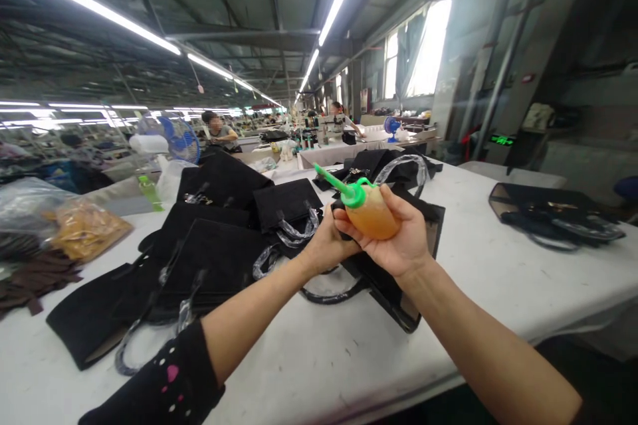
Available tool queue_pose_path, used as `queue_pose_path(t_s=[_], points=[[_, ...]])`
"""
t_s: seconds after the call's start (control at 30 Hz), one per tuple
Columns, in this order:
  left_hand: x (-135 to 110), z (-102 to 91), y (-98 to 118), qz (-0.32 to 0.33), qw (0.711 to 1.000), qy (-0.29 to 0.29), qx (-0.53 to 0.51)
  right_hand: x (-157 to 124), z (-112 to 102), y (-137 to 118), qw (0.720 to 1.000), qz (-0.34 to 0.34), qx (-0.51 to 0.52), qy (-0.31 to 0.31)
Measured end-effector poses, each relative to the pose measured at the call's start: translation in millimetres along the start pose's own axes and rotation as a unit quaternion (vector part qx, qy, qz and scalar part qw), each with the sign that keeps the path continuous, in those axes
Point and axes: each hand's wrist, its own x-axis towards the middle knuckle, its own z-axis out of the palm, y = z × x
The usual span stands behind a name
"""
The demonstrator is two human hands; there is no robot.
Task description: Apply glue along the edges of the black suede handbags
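Observation:
My right hand point(399, 232) is wrapped around a squeeze bottle point(375, 214) of orange-amber liquid. The bottle is tilted, its long green nozzle pointing up and to the left. Close against it, my left hand point(326, 242) has its fingers curled in. A small black part shows by the left fingertips, but what they grip is mostly hidden. Under both hands a black handbag point(381, 282) lies on the white table point(279, 358), its dark handle looping out to the left. More black handbags point(212, 265) with plastic-wrapped handles are piled to the left.
Another black bag point(553, 212) lies at the table's right side. Far left are clear plastic packages point(90, 229) and brown strips point(37, 279). A blue fan point(179, 139) stands behind the pile. Beyond, co-workers point(222, 133) sit among sewing benches.

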Motion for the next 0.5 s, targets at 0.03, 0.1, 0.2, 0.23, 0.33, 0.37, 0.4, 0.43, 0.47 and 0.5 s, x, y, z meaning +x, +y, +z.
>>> queue_pose_path(t_s=[0.03,0.1,0.2,0.23,0.33,0.37,0.4,0.43,0.47,0.5], points=[[3.6,-3.6,3.9,-0.006,0.999,-0.035,0.000,-0.2,-1.9,-1.4,1.000,0.010,-0.007,0.007],[8.6,-8.0,9.7,-0.019,0.994,-0.106,0.007,0.3,-7.3,-5.3,0.999,0.027,-0.022,0.016],[13.5,-7.3,6.8,-0.023,0.990,-0.142,0.007,0.0,-16.2,-12.8,0.999,0.033,-0.033,0.029],[15.1,-6.0,3.1,-0.020,0.991,-0.134,0.013,-2.3,-18.8,-15.5,0.998,0.026,-0.036,0.039],[21.1,-2.3,-9.6,-0.019,0.995,-0.086,0.052,-25.6,-25.9,-22.3,0.993,-0.014,-0.041,0.111],[23.2,-1.7,-13.0,-0.021,0.995,-0.077,0.065,-40.0,-28.2,-23.2,0.989,-0.026,-0.037,0.140],[25.1,-1.4,-15.7,-0.022,0.995,-0.068,0.077,-57.4,-30.5,-22.9,0.985,-0.033,-0.029,0.169],[26.9,-1.3,-17.7,-0.023,0.994,-0.058,0.087,-77.0,-33.0,-21.1,0.981,-0.034,-0.017,0.192],[28.3,-1.2,-19.3,-0.026,0.994,-0.049,0.096,-97.6,-35.6,-17.8,0.978,-0.028,0.000,0.206],[29.4,-1.0,-20.5,-0.030,0.993,-0.042,0.102,-118.0,-38.3,-12.9,0.975,-0.016,0.021,0.222]])
